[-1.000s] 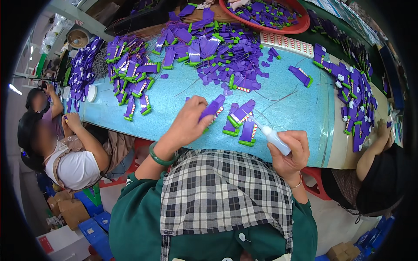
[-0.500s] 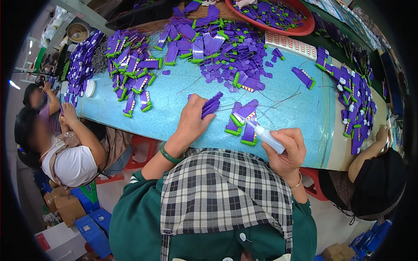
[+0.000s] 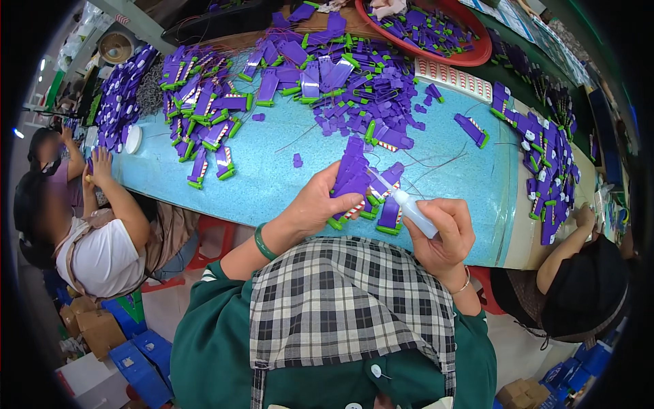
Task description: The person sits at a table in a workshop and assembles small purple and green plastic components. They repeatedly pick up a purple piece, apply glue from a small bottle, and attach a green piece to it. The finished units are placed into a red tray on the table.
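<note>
My left hand [image 3: 313, 204] pinches a fanned stack of flat purple plastic pieces [image 3: 352, 169], thumb on top. Below its thumb shows a green-edged part with a red-and-white striped strip. In my right hand [image 3: 446, 237] is a translucent white squeeze bottle [image 3: 417, 215] with a thin nozzle, tilted to the upper left. Its tip is close to the right side of the purple pieces; whether they touch I cannot tell. Just beyond the nozzle lie purple-and-green parts [image 3: 390, 217] with striped strips on the blue tabletop [image 3: 272, 163], partly hidden by my hands.
A heap of purple and green pieces [image 3: 334, 75] covers the far middle, with another pile [image 3: 204, 102] to its left. Beyond stands a red basin [image 3: 477, 51] beside a sticker sheet [image 3: 453, 80]. More parts [image 3: 545, 163] lie at right. Co-workers sit at both sides.
My left hand has moved right and nearer the bottle, turning the purple pieces face up beside the nozzle. A small purple piece now shows on the table where that hand was. My right hand barely moved.
</note>
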Demonstrator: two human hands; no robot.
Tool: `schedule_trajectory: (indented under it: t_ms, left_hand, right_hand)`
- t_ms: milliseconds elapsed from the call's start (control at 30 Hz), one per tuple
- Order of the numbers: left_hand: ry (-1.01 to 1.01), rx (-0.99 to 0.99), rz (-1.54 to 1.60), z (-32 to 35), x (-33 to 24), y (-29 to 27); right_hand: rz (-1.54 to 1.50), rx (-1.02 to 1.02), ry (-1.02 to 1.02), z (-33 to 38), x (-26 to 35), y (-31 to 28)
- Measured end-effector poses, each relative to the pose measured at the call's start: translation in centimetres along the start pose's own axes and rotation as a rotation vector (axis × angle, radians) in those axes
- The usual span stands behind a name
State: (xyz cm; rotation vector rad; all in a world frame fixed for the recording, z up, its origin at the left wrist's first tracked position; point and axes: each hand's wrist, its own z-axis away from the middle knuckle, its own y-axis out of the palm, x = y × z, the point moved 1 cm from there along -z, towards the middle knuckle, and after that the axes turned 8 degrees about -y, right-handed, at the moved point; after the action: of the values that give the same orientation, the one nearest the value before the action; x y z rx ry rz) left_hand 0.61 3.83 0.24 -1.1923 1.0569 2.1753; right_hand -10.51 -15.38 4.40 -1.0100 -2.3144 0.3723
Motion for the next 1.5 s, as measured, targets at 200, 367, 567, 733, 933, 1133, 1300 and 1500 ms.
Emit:
schedule_trajectory:
  t_ms: [200,367,567,733,933,1133,1300,1500]
  left_hand:
    - [-0.048,0.049,0.177,-1.0,0.2,1.3]
    - [-0.056,0.125,0.16,-1.1,0.3,1.1]
    - [-0.046,0.123,0.124,-0.9,0.4,0.5]
    - [-0.024,0.115,0.103,-0.8,0.3,0.3]
    - [-0.031,0.142,0.053,-0.7,0.6,0.1]
    - [0.031,0.15,-0.041,-0.8,1.4,0.0]
    - [0.05,0.07,-0.117,-1.2,2.0,0.1]
    - [0.05,0.031,-0.242,-0.8,0.7,0.9]
  right_hand:
    - [0.093,0.023,0.004,-1.0,-0.2,0.2]
    - [0.104,0.071,0.03,-1.4,-0.3,0.7]
    - [0.113,0.108,0.041,-1.7,-0.2,1.3]
    - [0.103,0.111,0.045,-2.0,-0.3,1.7]
    - [0.113,0.123,0.046,-1.7,-0.3,1.8]
    - [0.128,0.1,0.034,-1.8,0.0,1.4]
    - [0.103,0.111,0.036,-1.7,0.4,1.3]
    - [0.094,0.113,0.001,-1.8,0.2,1.4]
